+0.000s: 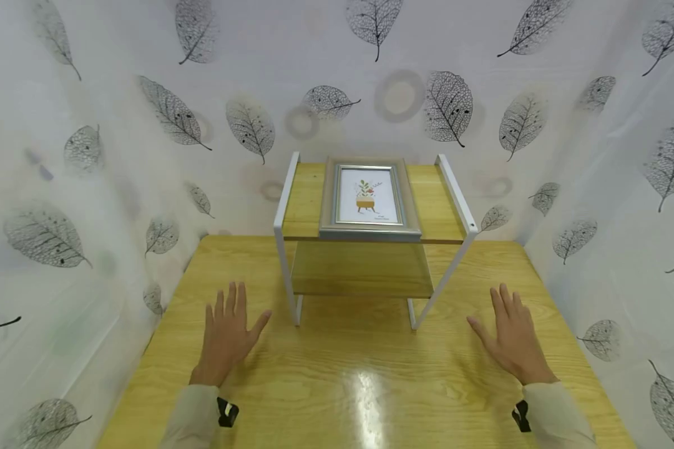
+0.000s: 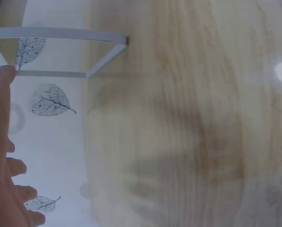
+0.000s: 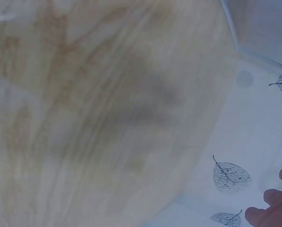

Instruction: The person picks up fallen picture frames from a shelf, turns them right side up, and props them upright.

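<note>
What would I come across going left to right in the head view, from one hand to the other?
Left hand, white left shelf rail, framed potted-plant print, white right shelf rail, right hand.

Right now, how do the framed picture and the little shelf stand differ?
The framed picture lies face up; the shelf stand beneath it stands upright on the table. The framed picture is smaller; the shelf stand extends past it on both sides. The framed picture has a beige-and-silver border; the shelf stand has white rails and yellow boards. Neither the left hand nor the right hand touches either.
</note>
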`<control>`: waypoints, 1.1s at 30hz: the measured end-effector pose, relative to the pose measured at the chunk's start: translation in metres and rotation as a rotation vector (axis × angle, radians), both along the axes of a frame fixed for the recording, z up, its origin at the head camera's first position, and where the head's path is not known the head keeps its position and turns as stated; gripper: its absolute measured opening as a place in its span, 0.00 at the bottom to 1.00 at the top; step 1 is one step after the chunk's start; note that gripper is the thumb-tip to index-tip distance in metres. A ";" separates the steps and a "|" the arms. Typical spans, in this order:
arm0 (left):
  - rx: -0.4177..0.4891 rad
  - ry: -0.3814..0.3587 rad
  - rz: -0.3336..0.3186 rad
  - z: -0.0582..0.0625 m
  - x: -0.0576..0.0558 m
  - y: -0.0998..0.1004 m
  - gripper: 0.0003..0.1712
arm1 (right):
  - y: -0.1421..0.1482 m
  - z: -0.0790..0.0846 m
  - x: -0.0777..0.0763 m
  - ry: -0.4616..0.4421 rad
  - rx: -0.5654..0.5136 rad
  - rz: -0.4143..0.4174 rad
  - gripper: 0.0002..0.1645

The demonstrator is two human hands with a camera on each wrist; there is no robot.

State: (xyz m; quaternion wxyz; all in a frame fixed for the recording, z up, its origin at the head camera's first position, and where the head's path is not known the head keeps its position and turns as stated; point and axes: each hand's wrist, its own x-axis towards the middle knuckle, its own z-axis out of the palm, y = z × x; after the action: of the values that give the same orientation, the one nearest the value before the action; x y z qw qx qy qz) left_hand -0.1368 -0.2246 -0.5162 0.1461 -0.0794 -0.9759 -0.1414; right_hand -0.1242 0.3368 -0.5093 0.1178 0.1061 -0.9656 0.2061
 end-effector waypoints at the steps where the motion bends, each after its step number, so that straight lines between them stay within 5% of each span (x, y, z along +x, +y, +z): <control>1: 0.016 -0.010 -0.002 0.003 -0.001 0.000 0.52 | 0.000 0.004 -0.001 -0.005 -0.003 0.000 0.49; 11: 0.233 -0.116 -0.032 0.048 -0.015 0.002 0.48 | 0.004 0.049 -0.016 -0.049 -0.131 0.029 0.47; 18: 0.403 -0.242 -0.037 0.102 -0.028 0.002 0.49 | 0.003 0.090 -0.033 -0.033 -0.210 0.023 0.42; 26: 0.511 -0.176 -0.057 0.169 -0.041 0.009 0.45 | -0.005 0.142 -0.050 -0.005 -0.317 -0.059 0.39; 33: 0.528 -0.098 -0.065 0.210 -0.053 0.021 0.38 | -0.013 0.182 -0.064 0.045 -0.425 -0.070 0.38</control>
State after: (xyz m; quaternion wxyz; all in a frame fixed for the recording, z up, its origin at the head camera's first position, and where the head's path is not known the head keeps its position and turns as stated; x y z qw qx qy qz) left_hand -0.1902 -0.2032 -0.3061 0.1095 -0.0630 -0.9080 -0.3994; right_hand -0.1880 0.3241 -0.3274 0.1661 0.0496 -0.9006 0.3985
